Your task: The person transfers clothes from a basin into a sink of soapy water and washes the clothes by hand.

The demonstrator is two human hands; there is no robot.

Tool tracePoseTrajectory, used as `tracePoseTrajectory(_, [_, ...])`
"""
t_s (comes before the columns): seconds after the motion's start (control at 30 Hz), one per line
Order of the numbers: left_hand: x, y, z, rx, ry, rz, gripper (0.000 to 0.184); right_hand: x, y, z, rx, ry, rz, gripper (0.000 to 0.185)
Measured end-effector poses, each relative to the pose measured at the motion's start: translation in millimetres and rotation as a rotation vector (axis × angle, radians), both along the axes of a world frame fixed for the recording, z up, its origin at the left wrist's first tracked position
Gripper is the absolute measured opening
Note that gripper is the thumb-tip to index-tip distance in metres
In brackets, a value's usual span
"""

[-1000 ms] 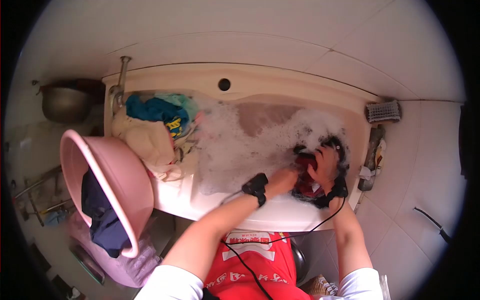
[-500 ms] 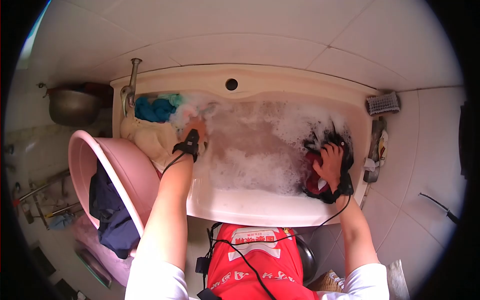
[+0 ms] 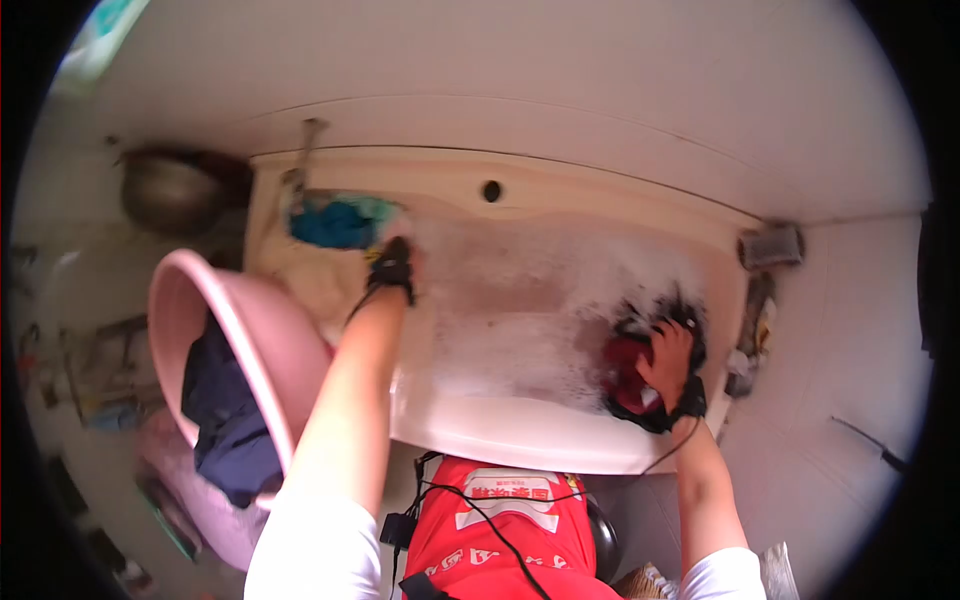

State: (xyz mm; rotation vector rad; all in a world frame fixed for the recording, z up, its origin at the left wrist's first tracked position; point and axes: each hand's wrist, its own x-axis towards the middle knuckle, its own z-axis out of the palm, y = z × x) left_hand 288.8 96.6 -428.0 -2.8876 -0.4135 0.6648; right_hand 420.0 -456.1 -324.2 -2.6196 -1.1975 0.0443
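In the head view, my right hand (image 3: 668,358) lies open, fingers spread, on a soaked black and dark red garment (image 3: 625,370) at the right end of a sink (image 3: 500,430) of sudsy water. My left hand (image 3: 403,262) reaches into the left part of the sink, beside a bundle of blue cloth (image 3: 335,225) and a pale pink patch of cloth or foam. Its fingers are blurred and mostly hidden, so I cannot tell what they hold. Each wrist wears a black strap with a cable.
A pink basin (image 3: 285,330) holding dark navy clothing (image 3: 225,410) tilts at the sink's left. A tap (image 3: 305,165) stands at the back left corner, near a metal bowl (image 3: 170,195). A brush (image 3: 770,245) sits on the right rim. Cables cross the red apron (image 3: 500,540).
The camera view has shifted and blurred. My left hand has moved slightly toward the back of the sink, closer to the blue cloth. My right hand stays on the dark garment.
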Motion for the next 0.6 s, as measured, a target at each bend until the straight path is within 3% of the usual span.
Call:
tracePoseTrajectory(0.2, [36, -81, 143, 0.089, 0.270, -0.335, 0.024, -2, 9, 4, -0.155, 0.053, 0.000, 0.049])
tracePoseTrajectory(0.37, [33, -142, 275, -0.308, -0.039, -0.381, 0.023, -11, 14, 20, -0.322, 0.121, -0.124, 0.060])
tracePoseTrajectory(0.5, [-39, -124, 407, -0.548, -0.396, -0.382, 0.022, -22, 18, 51, -0.220, 0.176, -0.180, 0.064])
tracePoseTrajectory(0.6, [-111, -89, 469, -0.646, -0.465, -0.199, 0.022, -31, 24, 80, -0.124, 0.239, -0.162, 0.061])
